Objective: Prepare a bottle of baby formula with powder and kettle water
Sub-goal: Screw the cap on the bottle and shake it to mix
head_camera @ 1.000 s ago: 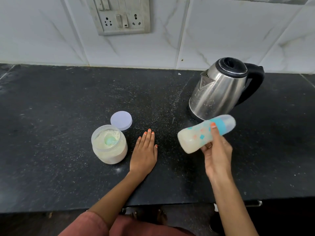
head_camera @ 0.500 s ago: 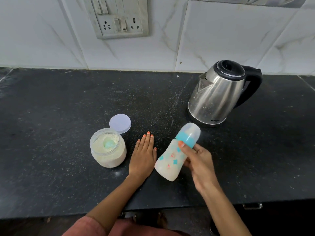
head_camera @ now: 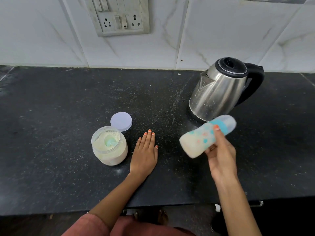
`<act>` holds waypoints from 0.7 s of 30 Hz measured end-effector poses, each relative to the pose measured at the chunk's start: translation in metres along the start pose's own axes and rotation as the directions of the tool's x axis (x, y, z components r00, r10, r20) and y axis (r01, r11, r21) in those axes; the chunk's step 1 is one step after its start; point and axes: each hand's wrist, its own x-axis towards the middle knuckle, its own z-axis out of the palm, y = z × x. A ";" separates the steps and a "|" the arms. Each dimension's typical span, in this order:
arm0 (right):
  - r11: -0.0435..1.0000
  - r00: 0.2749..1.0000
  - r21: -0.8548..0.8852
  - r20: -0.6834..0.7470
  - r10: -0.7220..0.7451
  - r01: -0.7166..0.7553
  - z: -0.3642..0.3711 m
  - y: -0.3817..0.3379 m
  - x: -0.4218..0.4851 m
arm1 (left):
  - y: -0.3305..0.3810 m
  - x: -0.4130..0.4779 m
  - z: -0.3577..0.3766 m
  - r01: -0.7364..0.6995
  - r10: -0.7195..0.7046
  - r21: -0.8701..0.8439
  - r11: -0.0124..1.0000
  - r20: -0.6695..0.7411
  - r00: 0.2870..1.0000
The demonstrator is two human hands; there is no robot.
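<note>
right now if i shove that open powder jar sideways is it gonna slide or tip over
It would probably slide, not tip: the powder jar looks squat, wide and nearly full, so likely bottom-heavy. Its lid lies off behind it, so a sharp shove might spill powder over the rim. The smooth clear wall could be slippery to lift.

Orange polish covers the nails of the left hand [head_camera: 144, 155] and of the right hand [head_camera: 221, 160]. Both forearms are uncovered. At the bottom of the frame, left of centre, shows a brick-red garment [head_camera: 136, 227] of plain cloth with soft folds.
</note>
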 end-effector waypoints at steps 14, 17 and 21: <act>0.996 0.998 -0.087 0.049 -0.026 0.030 0.007 0.014 -0.005 | -0.001 0.001 0.002 -0.016 0.016 -0.013 1.000 -0.009 1.000; 0.954 0.984 -0.298 0.180 0.013 0.042 0.003 0.020 -0.013 | 0.000 0.002 0.002 -0.017 0.017 -0.001 1.000 0.004 1.000; 0.998 0.998 -0.025 0.005 -0.059 0.060 0.003 0.001 0.004 | 0.001 0.000 0.001 -0.010 0.010 -0.009 1.000 0.005 1.000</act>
